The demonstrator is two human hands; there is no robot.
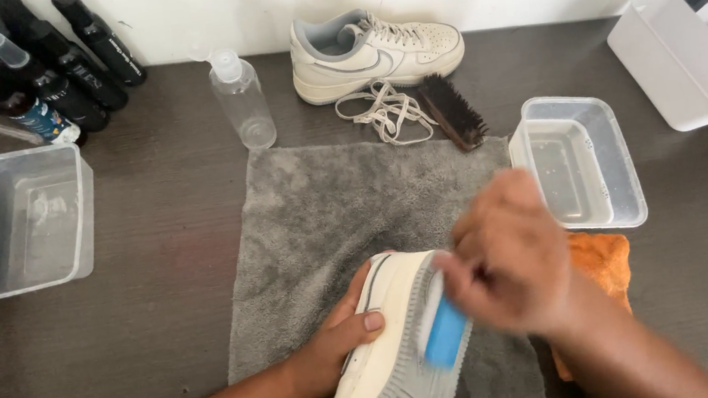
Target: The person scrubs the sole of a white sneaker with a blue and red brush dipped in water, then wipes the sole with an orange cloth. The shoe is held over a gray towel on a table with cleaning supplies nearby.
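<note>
Gripping sneaker [385, 343] and blue brush [445, 333], hands closed

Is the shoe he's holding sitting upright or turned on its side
On its side. The shoe lies on the grey towel with its grey sole facing right, left hand steadying it, right hand pressing a blue brush against the sole.

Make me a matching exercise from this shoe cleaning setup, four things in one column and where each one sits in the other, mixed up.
1. dark bristle brush
2. orange cloth
3. spray bottle
4. blue brush

A. beyond the grey towel's far left corner
B. in the right hand, against the sole
C. beside the loose laces
D. just nearer than the right-hand tub

Pairs: 1-C, 2-D, 3-A, 4-B
</note>
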